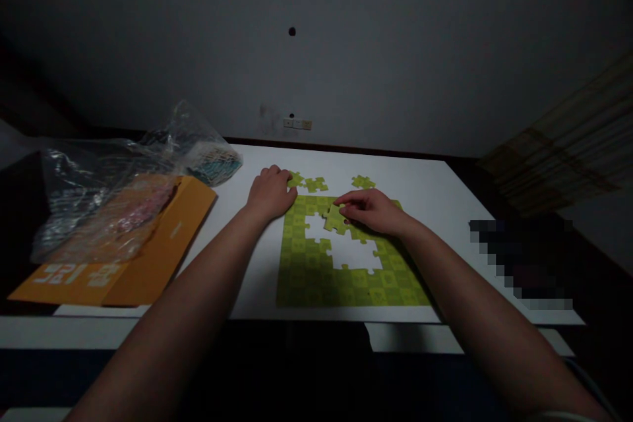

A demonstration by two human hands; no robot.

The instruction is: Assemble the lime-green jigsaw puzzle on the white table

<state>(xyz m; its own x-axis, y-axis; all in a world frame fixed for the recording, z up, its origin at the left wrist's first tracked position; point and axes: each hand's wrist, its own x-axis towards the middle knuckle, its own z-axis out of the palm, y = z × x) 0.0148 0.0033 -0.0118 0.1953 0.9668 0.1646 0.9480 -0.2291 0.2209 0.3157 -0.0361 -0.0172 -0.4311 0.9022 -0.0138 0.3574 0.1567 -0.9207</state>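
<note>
A green checkered jigsaw puzzle [311, 287] lies on the white table, with an irregular gap showing white in its middle. My right hand [373, 211] pinches a green puzzle piece [335, 218] over the upper edge of that gap; the piece sits slightly tilted. At the puzzle's upper left corner rests my left hand [271, 192], thumb and fingers apart. Its fingertips are beside or touching a loose puzzle piece [295, 179]; I cannot tell which. Close by lies another loose piece [316, 184]. Beyond my right hand is a further loose puzzle piece [363, 181].
On the left, an orange envelope [185, 217] lies partly under a clear plastic bag [93, 191]. A teal and beige woven-looking item [215, 161] is at the bag's far end. The white table [420, 178] stands near a wall with a socket strip [297, 124]. A pixelated patch covers the right edge.
</note>
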